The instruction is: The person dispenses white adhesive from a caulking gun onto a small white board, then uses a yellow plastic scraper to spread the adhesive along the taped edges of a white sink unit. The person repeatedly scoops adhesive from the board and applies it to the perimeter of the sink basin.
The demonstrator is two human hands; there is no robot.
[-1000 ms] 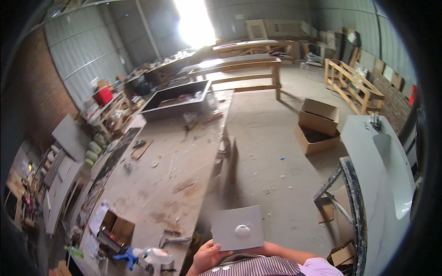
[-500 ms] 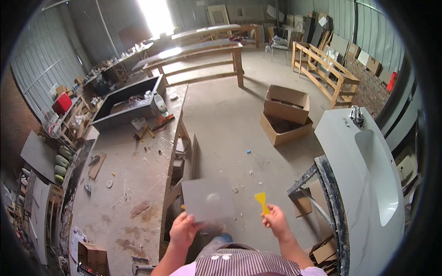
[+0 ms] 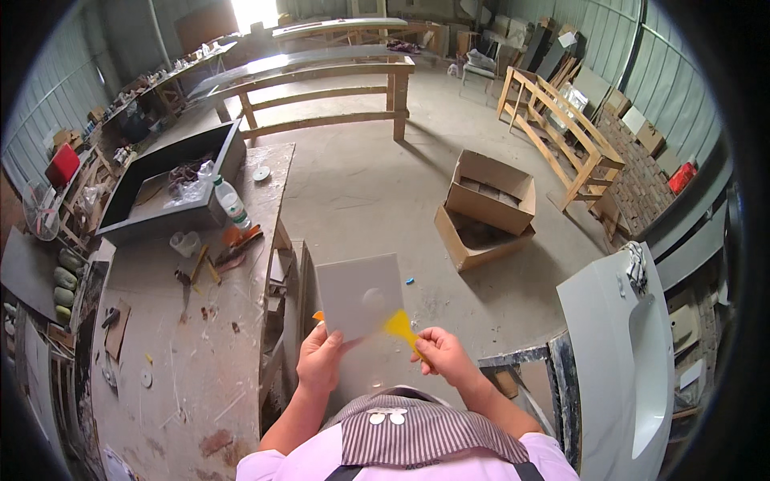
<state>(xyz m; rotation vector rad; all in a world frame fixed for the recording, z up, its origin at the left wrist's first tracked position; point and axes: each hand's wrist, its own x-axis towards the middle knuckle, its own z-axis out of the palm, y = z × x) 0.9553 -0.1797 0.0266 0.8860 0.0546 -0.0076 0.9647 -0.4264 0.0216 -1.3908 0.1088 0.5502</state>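
My left hand (image 3: 322, 358) grips the lower left edge of a square grey tile (image 3: 358, 295), held up flat in front of my chest. A pale round blob sits near the tile's middle. My right hand (image 3: 440, 355) holds a small yellow plastic scraper (image 3: 401, 327), whose blade lies on the tile's lower right corner. Both hands are over the gap between the long workbench (image 3: 192, 353) on my left and the concrete floor.
The dusty workbench carries a dark tray (image 3: 164, 186), a plastic bottle (image 3: 231, 203), a cup and small tools. Two open cardboard boxes (image 3: 485, 204) stand on the floor ahead. A white basin slab (image 3: 626, 337) is at my right, wooden racks farther back.
The view has swung right, away from the bench. My right hand has brought the yellow scraper from beside the tile onto its lower right corner.
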